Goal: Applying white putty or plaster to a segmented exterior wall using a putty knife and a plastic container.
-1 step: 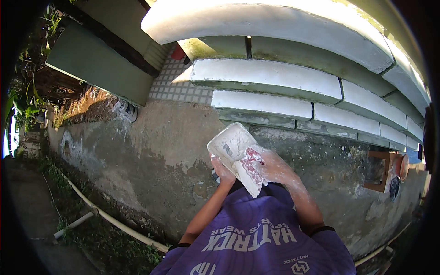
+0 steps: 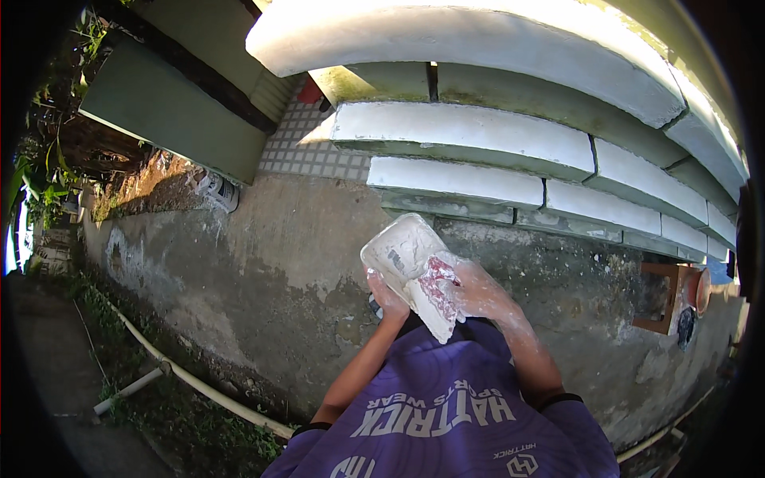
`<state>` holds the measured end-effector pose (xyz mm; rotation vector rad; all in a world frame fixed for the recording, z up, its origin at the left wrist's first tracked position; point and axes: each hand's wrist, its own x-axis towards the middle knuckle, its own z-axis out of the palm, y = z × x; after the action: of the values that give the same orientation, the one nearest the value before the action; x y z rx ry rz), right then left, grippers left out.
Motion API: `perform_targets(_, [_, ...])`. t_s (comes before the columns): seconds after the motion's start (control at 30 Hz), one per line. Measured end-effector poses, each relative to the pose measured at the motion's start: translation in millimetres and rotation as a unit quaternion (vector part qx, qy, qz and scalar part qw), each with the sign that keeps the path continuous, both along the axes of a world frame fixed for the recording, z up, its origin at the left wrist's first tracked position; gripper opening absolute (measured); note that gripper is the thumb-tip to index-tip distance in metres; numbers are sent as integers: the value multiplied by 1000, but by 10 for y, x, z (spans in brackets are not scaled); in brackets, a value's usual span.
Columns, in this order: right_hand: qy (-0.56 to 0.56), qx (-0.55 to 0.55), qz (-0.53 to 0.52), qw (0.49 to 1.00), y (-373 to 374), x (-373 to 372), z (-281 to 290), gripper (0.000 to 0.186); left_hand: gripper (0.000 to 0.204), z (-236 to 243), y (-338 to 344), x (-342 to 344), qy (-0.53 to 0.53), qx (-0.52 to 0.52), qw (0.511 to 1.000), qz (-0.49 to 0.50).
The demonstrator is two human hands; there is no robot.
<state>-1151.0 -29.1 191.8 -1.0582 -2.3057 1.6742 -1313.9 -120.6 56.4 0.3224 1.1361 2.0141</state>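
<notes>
On your left you have a green panel (image 2: 175,111), a whitish container (image 2: 223,193) near its lower corner and leafy plants (image 2: 54,171) farther out. Ahead of you lie pale checked tiles (image 2: 307,147). A cream pipe (image 2: 209,392) curves along your lower left. To your right, an orange-brown box (image 2: 676,299) stands near a rounded terracotta-coloured object (image 2: 702,291) and a dark bundle (image 2: 685,327).

Tub (image 2: 386,234): pale, shallow, rectangular with rounded corners; off the ground, tilted, open face up. Inside coated with white paste (image 2: 411,238), uneven, a grey smear showing near the middle.

Flat hand tool (image 2: 437,296): red part streaked white, broad end caked in the same white. Lies across the tub's near right part, slanting; pointed white corner juts past the tub's near rim. Exact tool type unclear under coating.
</notes>
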Motion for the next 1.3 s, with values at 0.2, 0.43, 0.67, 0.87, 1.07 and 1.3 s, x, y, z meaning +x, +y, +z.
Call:
perform_targets(0.2, [96,-30,-34,994,-19,7,-108,38,68,-33,24,-22,0,18,1000,-13])
perform_targets(0.43, [115,-43,-83,989,-35,3,-172,36,63,33,43,66,17,24,999,-20])
perform_targets(0.67, [145,-60,-121,980,-47,10,-179,30,59,-89,29,81,14,35,999,-40])
perform_targets(0.87, [167,-99,-158,968,-59,25,-324,30,61,-96,42,82,92,15,993,-78])
perform_targets(1.07, [192,-152,-185,952,-57,63,-372,31,57,48,43,222,97,3,993,-67])
perform_targets(1.3, [206,-189,-215,936,-115,143,-355,30,58,4,-10,235,36,-10,998,-59])
